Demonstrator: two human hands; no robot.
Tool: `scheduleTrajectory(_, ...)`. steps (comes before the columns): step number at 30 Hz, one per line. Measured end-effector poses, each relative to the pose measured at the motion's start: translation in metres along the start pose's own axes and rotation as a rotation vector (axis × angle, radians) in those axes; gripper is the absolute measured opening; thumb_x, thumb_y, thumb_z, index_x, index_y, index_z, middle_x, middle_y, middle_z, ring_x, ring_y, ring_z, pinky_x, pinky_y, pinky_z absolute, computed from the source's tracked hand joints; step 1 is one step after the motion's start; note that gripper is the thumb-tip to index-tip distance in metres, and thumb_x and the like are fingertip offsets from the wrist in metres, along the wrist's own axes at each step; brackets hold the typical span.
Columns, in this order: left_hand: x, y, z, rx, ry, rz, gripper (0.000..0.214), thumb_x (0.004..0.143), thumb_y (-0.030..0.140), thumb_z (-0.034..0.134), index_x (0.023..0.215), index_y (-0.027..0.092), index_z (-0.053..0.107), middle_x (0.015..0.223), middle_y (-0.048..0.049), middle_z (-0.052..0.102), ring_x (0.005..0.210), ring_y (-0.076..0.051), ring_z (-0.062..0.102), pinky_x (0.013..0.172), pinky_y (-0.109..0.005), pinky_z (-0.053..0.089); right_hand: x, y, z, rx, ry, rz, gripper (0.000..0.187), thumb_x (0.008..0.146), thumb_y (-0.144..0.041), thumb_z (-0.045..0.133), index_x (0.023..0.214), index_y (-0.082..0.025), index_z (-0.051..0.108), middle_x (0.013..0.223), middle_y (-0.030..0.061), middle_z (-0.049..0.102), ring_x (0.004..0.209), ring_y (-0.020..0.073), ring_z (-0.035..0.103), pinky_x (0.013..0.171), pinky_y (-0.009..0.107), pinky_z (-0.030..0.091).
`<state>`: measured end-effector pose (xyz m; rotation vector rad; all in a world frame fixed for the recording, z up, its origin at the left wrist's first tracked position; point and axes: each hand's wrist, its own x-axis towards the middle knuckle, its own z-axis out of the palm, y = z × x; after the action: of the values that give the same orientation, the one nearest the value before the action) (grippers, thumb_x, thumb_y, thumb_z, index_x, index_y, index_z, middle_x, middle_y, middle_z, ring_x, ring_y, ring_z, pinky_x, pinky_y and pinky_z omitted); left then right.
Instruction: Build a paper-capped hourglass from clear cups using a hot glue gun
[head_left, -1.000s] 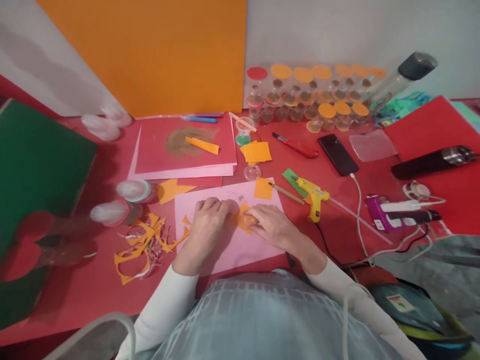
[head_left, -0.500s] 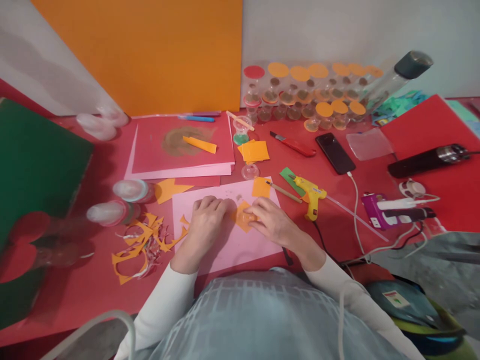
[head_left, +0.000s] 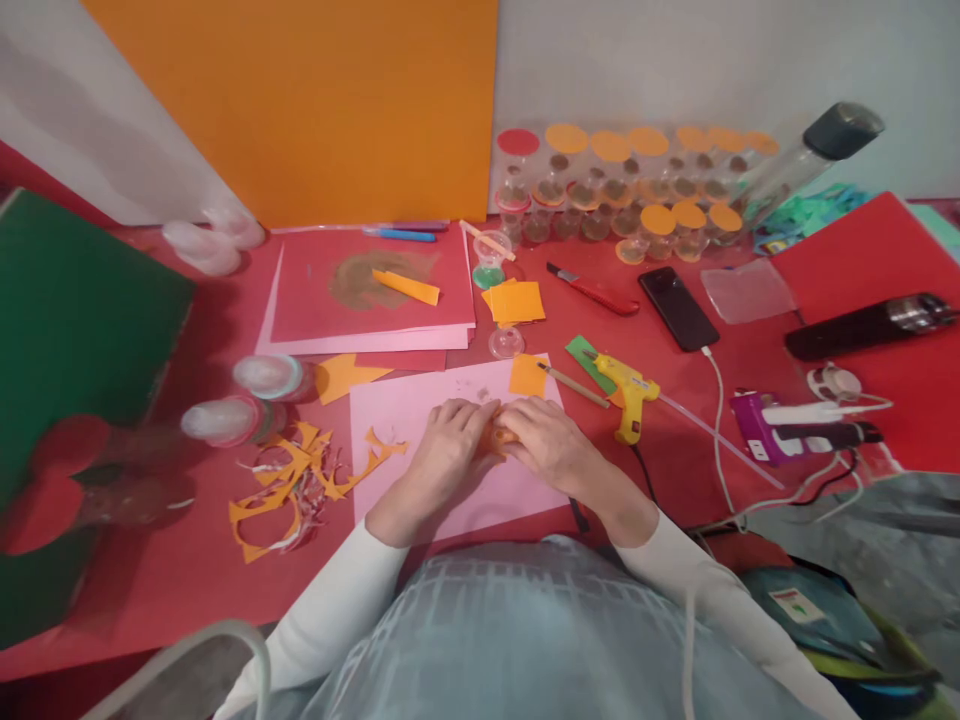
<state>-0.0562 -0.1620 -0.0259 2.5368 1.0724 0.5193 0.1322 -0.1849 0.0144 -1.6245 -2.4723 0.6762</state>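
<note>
My left hand and my right hand meet over a pink paper sheet. Their fingers are closed round a small clear round plastic piece, pressed on an orange paper square. The fingers hide most of both. Just beyond lie another orange square and a brown pencil-like stick. A clear plastic dome lid rests above the pink sheet, near a stack of orange squares.
To the right lie a yellow hot glue gun, a red cutter, a phone and cables. Orange paper scraps and plastic bottles are on the left. Several clear orange-topped plastic pieces stand at the back.
My left hand has moved right to join my right hand at the plastic piece and orange square, which are now more covered by fingers. The whole view has shifted slightly.
</note>
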Motion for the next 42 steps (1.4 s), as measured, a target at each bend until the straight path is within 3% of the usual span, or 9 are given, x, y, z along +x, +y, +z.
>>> scheduleTrajectory(6,0.003,0.004,0.006,0.01,0.07,-0.011,0.062,0.078,0.029,0.082,0.131,0.016,0.052,0.116,-0.015,0.072,0.099,-0.03,0.065,0.083,-0.041,0.051,-0.002,0.0,0.006,-0.019,0.077,0.023,0.014,0.089,-0.02,0.073,0.098,-0.022,0.062,0.104,0.0083,0.07,0.101,0.0255,0.063,0.084,0.038,0.047)
scheduleTrajectory(13,-0.001,-0.002,0.005,-0.081,0.064,0.006,0.062,0.082,0.026,0.079,0.135,0.018,0.048,0.115,-0.013,0.073,0.101,-0.028,0.065,0.086,-0.043,0.052,-0.007,-0.003,0.016,-0.001,0.141,0.089,0.019,0.087,-0.023,0.076,0.102,-0.019,0.065,0.099,0.0095,0.07,0.092,0.0269,0.066,0.081,0.039,0.051)
scheduleTrajectory(18,-0.003,-0.004,0.007,-0.102,0.102,0.027,0.066,0.082,0.023,0.078,0.139,0.019,0.045,0.121,-0.0144,0.071,0.101,-0.027,0.064,0.086,-0.041,0.053,-0.012,0.001,0.02,0.03,0.208,0.021,0.019,0.089,-0.024,0.073,0.107,-0.02,0.065,0.103,0.0103,0.07,0.096,0.0268,0.064,0.084,0.04,0.052)
scheduleTrajectory(22,-0.003,-0.003,0.008,-0.094,0.093,0.036,0.069,0.083,0.023,0.078,0.141,0.018,0.041,0.125,-0.0156,0.069,0.101,-0.027,0.064,0.085,-0.042,0.054,-0.01,0.006,0.016,0.073,0.196,-0.098,0.029,0.089,-0.02,0.072,0.118,-0.021,0.065,0.113,0.0102,0.07,0.104,0.0275,0.062,0.089,0.042,0.052)
scheduleTrajectory(25,-0.003,-0.003,0.008,-0.101,0.076,0.014,0.07,0.084,0.024,0.077,0.142,0.018,0.04,0.125,-0.0153,0.069,0.102,-0.028,0.063,0.086,-0.042,0.053,-0.007,0.007,0.013,0.074,0.152,-0.132,0.022,0.091,-0.019,0.071,0.112,-0.023,0.067,0.112,0.0079,0.07,0.103,0.0255,0.062,0.09,0.04,0.051)
scheduleTrajectory(31,-0.003,-0.004,0.007,-0.136,0.022,-0.003,0.067,0.087,0.031,0.074,0.144,0.02,0.04,0.124,-0.015,0.069,0.105,-0.028,0.063,0.087,-0.044,0.052,-0.004,0.004,0.01,-0.004,0.094,-0.09,0.01,0.092,-0.025,0.07,0.102,-0.023,0.068,0.101,0.0071,0.07,0.098,0.0243,0.064,0.087,0.038,0.047)
scheduleTrajectory(42,-0.004,-0.004,0.006,-0.129,0.054,0.032,0.066,0.085,0.029,0.075,0.141,0.017,0.042,0.114,-0.0142,0.071,0.104,-0.03,0.06,0.088,-0.045,0.051,-0.011,-0.004,0.021,0.018,0.178,0.014,0.015,0.092,-0.022,0.068,0.107,-0.021,0.067,0.098,0.0074,0.069,0.093,0.0243,0.066,0.083,0.036,0.047)
